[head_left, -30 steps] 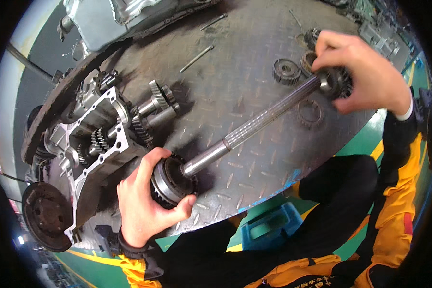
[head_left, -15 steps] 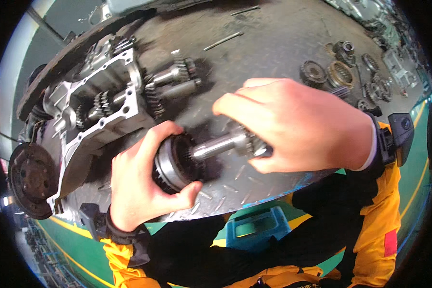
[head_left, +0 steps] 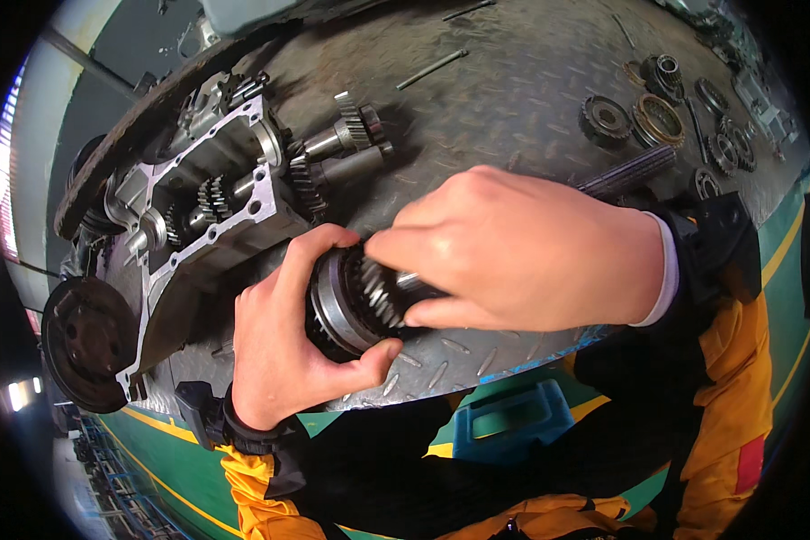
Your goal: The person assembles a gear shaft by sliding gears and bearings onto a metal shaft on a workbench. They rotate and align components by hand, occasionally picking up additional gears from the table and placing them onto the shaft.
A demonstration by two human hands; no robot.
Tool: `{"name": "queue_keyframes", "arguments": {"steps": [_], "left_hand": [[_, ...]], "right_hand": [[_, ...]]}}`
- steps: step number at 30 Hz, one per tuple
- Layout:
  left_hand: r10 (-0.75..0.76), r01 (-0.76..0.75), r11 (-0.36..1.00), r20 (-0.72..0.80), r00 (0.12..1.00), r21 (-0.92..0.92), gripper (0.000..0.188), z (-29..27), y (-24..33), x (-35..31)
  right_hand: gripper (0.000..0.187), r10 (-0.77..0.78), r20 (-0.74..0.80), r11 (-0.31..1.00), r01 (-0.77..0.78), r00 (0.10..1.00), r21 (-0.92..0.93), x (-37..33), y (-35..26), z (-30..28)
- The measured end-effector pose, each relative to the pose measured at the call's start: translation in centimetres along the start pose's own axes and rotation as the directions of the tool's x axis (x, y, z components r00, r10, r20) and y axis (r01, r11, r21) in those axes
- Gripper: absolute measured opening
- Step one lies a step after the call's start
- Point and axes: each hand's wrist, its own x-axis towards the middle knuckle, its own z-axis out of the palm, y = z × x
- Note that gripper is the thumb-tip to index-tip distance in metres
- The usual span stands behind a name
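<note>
Left hand (head_left: 279,337) curves around the metal ring (head_left: 336,304), likely to steady it, while my right hand (head_left: 522,247) pinches a gear (head_left: 383,293) by its edges just beside it.

On the table (head_left: 522,108), a housing (head_left: 265,229) lies left of and behind the left hand (head_left: 283,337), a disc (head_left: 90,342) at its left, while hub (head_left: 335,301) and gear (head_left: 382,292) sit between that and the right hand (head_left: 531,252), a shaft (head_left: 636,171) behind, near loose gears (head_left: 605,122).
</note>
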Motion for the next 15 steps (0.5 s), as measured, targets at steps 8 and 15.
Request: {"name": "queue_keyframes", "arguments": {"steps": [8, 15], "left_hand": [[-0.014, 0.014, 1.000, 0.024, 1.000, -0.008, 0.079, 0.1, 0.3, 0.1], [-0.004, 0.004, 1.000, 0.015, 1.000, 0.000, 0.080, 0.2, 0.1, -0.1]], "right_hand": [[0.046, 0.069, 0.101, 0.997, -0.065, 0.993, -0.041, -0.5, -0.6, 0.6], [0.040, -0.179, -0.187, 0.969, 0.141, 0.966, -0.201, -1.3, -0.5, 2.6]]}}
